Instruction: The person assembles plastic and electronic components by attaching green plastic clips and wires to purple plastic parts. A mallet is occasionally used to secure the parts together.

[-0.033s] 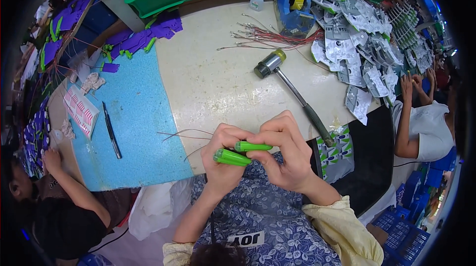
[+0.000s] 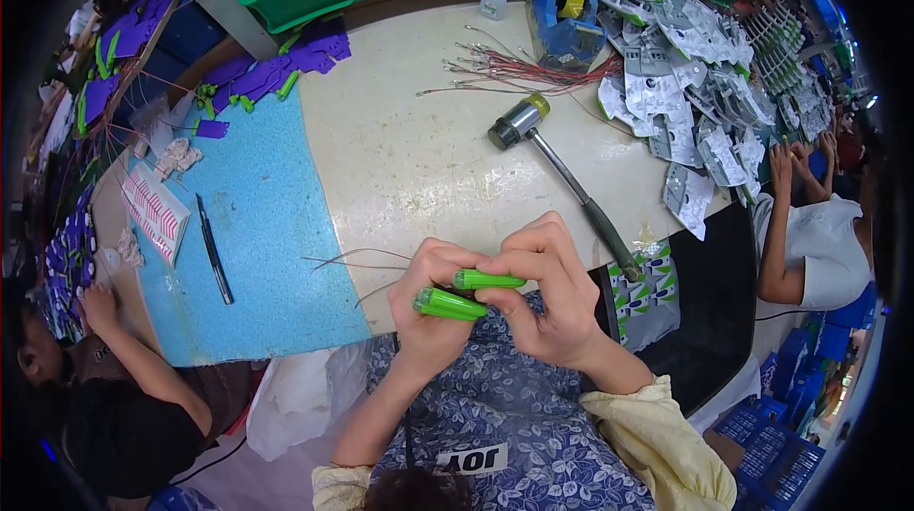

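gripping green pieces (image 2: 447,304), hands (image 2: 554,300) at worktop (image 2: 409,168) edge, room left of hammer (image 2: 560,168).

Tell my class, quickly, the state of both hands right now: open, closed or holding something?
Left hand: closed, holding the lower green piece.
Right hand: closed, fingers and thumb pinching the upper green piece.

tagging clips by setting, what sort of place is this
Probably an assembly workshop: piled silvery parts, a bundle of wires and a hammer share one table.
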Demonstrator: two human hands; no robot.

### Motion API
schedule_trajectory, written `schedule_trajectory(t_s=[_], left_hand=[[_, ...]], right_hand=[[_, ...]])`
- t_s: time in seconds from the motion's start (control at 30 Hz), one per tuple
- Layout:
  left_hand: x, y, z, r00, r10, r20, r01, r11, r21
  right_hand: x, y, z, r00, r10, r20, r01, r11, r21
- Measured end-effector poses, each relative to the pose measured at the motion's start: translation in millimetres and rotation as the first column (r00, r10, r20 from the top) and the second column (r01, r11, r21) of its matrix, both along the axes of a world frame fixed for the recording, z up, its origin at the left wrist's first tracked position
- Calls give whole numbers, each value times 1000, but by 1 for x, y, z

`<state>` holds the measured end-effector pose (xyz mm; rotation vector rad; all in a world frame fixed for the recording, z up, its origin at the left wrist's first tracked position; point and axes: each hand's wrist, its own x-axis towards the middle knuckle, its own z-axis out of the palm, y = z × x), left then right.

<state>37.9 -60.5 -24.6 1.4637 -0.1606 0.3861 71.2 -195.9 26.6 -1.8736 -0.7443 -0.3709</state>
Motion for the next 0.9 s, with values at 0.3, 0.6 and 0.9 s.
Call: schedule_trajectory(t_s=[0.3, 0.6, 0.9], left_hand=[[-3, -1, 4, 931, 80, -357, -46, 994, 103], [-12, -2, -10, 984, 121, -127, 5, 703, 711], [-13, -3, -17, 996, 38, -86, 56, 502, 863]], right_hand=[[21, -3, -27, 907, -18, -421, 25, 1000, 11], [57, -64, -74, 855, -514, -67, 339, 652, -678], [5, -36, -40, 910, -221, -351, -22, 819, -573]])
